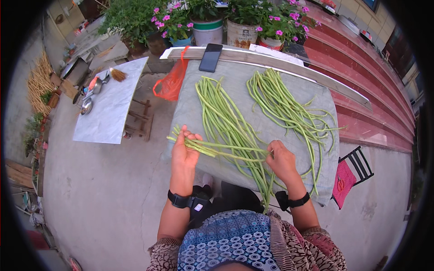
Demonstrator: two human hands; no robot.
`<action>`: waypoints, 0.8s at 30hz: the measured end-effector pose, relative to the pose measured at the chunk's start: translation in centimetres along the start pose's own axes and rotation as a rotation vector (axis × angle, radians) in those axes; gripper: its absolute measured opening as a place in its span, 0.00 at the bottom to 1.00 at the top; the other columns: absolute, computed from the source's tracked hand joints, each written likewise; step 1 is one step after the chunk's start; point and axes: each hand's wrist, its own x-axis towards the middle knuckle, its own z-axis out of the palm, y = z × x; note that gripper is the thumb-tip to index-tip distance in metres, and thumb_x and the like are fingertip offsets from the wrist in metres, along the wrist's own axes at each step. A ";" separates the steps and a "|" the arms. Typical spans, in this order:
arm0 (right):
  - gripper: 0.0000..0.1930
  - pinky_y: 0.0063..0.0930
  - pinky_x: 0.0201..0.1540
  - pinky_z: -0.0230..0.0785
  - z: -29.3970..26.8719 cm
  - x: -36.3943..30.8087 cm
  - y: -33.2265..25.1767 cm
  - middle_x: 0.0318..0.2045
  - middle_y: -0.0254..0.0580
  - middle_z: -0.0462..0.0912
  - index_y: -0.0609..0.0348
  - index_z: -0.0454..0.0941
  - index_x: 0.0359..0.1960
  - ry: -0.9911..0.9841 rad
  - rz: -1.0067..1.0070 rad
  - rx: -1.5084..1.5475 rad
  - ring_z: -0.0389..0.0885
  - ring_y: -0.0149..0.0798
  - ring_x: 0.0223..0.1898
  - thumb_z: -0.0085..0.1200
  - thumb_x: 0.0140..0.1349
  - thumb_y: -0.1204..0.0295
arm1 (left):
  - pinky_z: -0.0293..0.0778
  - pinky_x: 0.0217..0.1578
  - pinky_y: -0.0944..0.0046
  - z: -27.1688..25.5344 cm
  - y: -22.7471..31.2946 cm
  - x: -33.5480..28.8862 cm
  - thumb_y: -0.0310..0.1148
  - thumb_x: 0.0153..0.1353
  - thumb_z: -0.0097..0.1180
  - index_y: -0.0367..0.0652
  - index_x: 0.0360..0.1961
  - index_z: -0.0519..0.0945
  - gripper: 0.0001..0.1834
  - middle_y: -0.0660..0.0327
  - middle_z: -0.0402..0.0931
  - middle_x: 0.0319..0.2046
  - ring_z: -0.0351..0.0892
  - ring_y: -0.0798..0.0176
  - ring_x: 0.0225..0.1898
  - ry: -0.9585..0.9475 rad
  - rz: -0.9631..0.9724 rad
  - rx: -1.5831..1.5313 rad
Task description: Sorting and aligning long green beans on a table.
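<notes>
Green long beans (217, 151), a small bunch, lie crosswise at lower centre on the grey cloth (235, 86). Left hand (184, 151) closes on one end, right hand (280, 160) pinches the other; 2 piles sit above. Bunching looks underway; next, evening the ends.

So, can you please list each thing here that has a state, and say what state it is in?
left hand: closed around one end of a small bundle of long beans
right hand: gripping the other end of the bundle
left pile of long beans: lying loose on the grey cloth
right pile of long beans: lying loose, ends curling
phone: lying flat, screen dark
orange plastic bag: hanging at the table corner
</notes>
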 end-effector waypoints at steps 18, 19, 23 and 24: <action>0.08 0.39 0.34 0.68 0.0 -0.8 4.3 0.29 0.38 0.79 0.52 0.71 0.34 -0.021 0.049 -0.164 0.79 0.46 0.34 0.51 0.50 0.73 | 0.71 0.45 0.59 -0.5 -1.7 -3.5 0.34 0.68 0.41 0.44 0.37 0.70 0.07 0.69 0.69 0.22 0.71 0.70 0.23 0.003 0.056 0.012; 0.09 0.39 0.34 0.68 -0.7 -0.7 4.1 0.29 0.38 0.79 0.51 0.71 0.35 -0.063 0.016 -0.069 0.79 0.45 0.33 0.52 0.51 0.72 | 0.71 0.45 0.59 -0.8 -1.1 -3.4 0.34 0.68 0.41 0.44 0.37 0.70 0.07 0.69 0.69 0.22 0.71 0.70 0.23 0.000 0.058 0.012; 0.08 0.33 0.34 0.69 -3.6 -0.2 2.1 0.30 0.40 0.80 0.54 0.72 0.36 -0.034 0.039 0.171 0.78 0.42 0.30 0.53 0.54 0.70 | 0.72 0.43 0.60 -0.9 0.6 -3.5 0.33 0.68 0.39 0.44 0.38 0.70 0.08 0.68 0.69 0.23 0.71 0.69 0.23 -0.094 0.155 -0.022; 0.08 0.33 0.34 0.69 -3.6 0.2 2.4 0.30 0.40 0.80 0.54 0.72 0.36 -0.027 0.034 0.171 0.78 0.42 0.30 0.53 0.54 0.70 | 0.72 0.43 0.60 -0.4 0.4 -3.6 0.33 0.68 0.39 0.43 0.39 0.70 0.08 0.67 0.69 0.23 0.71 0.69 0.23 -0.081 0.163 0.007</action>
